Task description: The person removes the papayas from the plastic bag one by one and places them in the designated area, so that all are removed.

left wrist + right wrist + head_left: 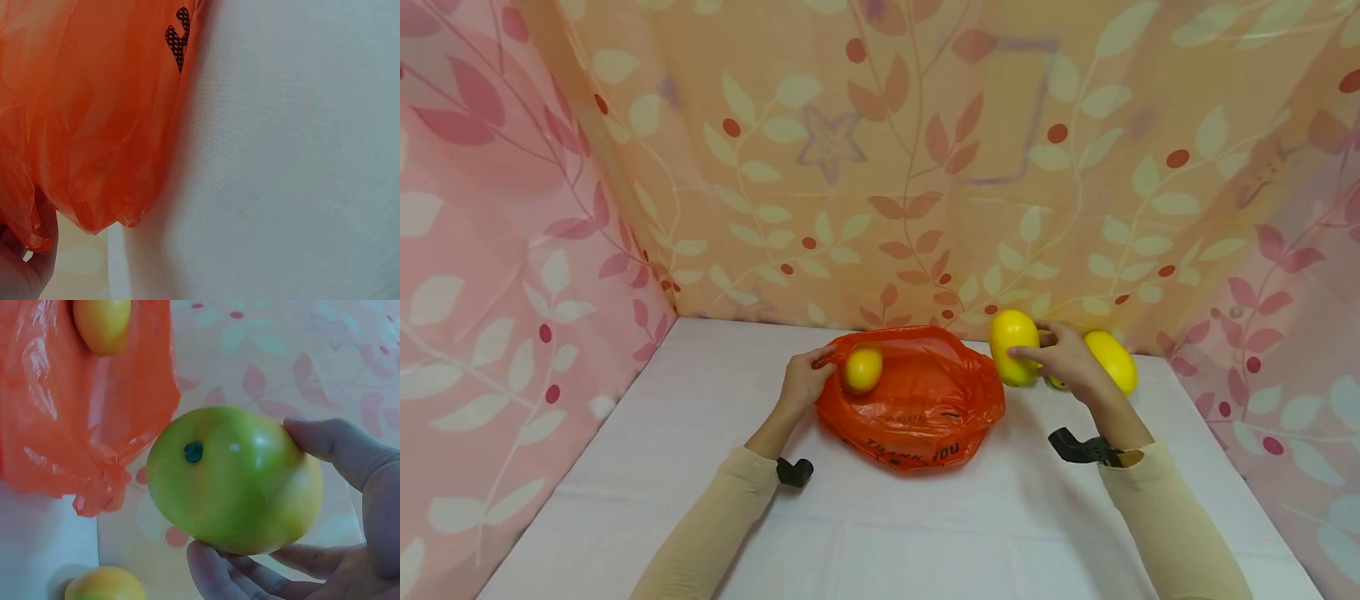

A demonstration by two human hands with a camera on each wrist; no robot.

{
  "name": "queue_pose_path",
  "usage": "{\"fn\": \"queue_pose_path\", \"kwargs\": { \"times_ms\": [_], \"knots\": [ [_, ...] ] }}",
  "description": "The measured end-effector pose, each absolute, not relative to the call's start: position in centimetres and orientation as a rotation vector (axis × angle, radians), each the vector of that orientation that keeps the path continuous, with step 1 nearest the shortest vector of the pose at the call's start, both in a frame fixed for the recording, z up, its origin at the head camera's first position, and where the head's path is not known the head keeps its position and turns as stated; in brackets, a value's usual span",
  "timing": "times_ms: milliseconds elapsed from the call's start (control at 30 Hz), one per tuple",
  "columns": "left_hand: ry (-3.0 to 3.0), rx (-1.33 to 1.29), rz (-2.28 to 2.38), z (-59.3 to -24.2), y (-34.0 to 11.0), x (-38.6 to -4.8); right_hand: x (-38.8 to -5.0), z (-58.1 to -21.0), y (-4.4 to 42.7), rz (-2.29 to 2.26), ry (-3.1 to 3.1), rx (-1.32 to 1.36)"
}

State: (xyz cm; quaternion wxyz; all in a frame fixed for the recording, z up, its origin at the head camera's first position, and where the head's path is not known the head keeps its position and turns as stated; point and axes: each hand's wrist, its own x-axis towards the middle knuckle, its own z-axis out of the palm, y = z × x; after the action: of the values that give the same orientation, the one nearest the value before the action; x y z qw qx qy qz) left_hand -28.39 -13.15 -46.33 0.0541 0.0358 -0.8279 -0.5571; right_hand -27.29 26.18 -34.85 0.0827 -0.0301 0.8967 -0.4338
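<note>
An orange plastic bag printed with "THANK YOU" lies on the table, its mouth spread wide. My left hand pinches the left edge of that mouth; the left wrist view shows thumb and fingers on the gathered plastic. A yellow mango is inside, by the bag's left side. To the right of the bag, my right hand grips another mango above the table. Seen in the right wrist view, this mango is yellow-green with a dark stem stub, held between thumb and fingers.
Another yellow mango lies at the back right, behind the right hand. A further yellow-green fruit is mostly hidden by that hand. White cloth covers the table; a leaf-patterned curtain stands at its back and sides.
</note>
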Motion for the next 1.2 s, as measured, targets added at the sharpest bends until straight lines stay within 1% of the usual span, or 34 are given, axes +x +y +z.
{"fn": "queue_pose_path", "kwargs": {
  "times_ms": [267, 1200],
  "knots": [
    [-2.503, 0.125, -1.717, -46.4, -13.0, -28.3, -26.4, -35.2, 27.2, -1.27, 2.696, -0.062],
    [-2.497, 0.096, -1.686, -46.2, -13.1, -28.3, -26.1, -37.4, 30.1, -1.215, 2.688, 0.02]
  ]
}}
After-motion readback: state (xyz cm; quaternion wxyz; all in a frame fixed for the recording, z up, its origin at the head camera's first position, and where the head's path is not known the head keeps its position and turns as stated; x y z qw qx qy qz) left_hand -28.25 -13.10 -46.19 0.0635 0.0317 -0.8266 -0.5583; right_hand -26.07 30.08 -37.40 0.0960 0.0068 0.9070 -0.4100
